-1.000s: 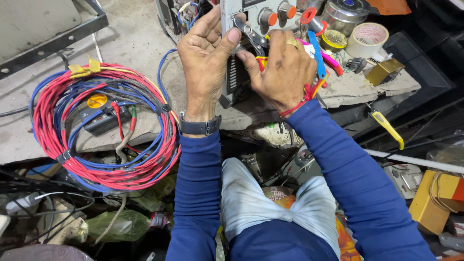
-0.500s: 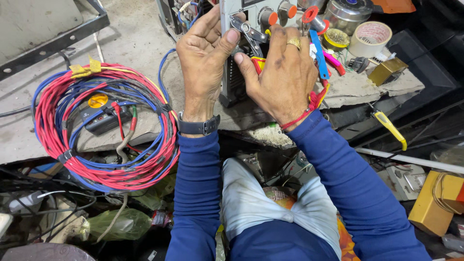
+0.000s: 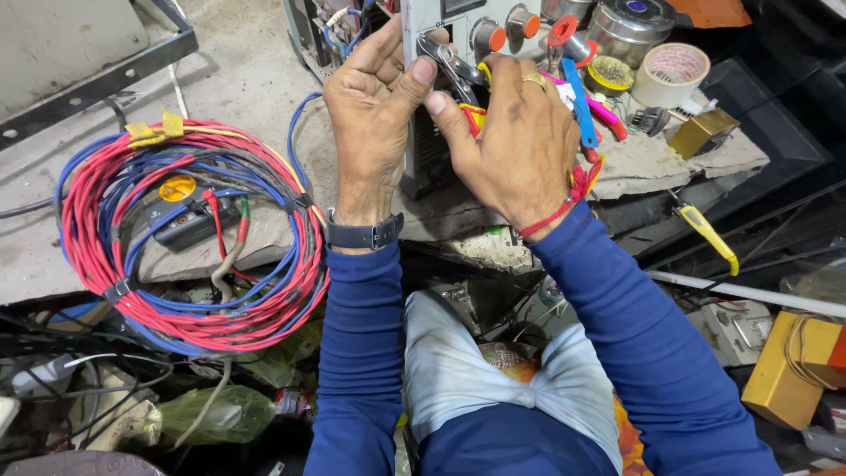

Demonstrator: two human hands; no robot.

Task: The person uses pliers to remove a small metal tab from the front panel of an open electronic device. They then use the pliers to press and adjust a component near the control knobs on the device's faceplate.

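My left hand [image 3: 374,115] grips the side of a grey metal box [image 3: 441,26] with orange knobs on its front, thumb pressed against its face. My right hand [image 3: 520,141] is closed around the red and yellow handles of pliers [image 3: 449,66], whose metal jaws lie against the box front between both thumbs. A dark watch sits on my left wrist, a red thread on my right wrist and a ring on one finger. Both arms wear blue sleeves.
A big coil of red and blue wire [image 3: 189,229] lies left on the concrete slab [image 3: 238,62], around a black multimeter [image 3: 189,220]. Right of the box: a blue-handled tool [image 3: 577,101], tape roll [image 3: 671,72], metal tins [image 3: 630,26], brass box [image 3: 701,132]. Clutter fills the floor below.
My right hand has shifted slightly left and up along the box front, bringing the pliers' jaws nearer my left thumb. The left hand keeps its hold on the box.
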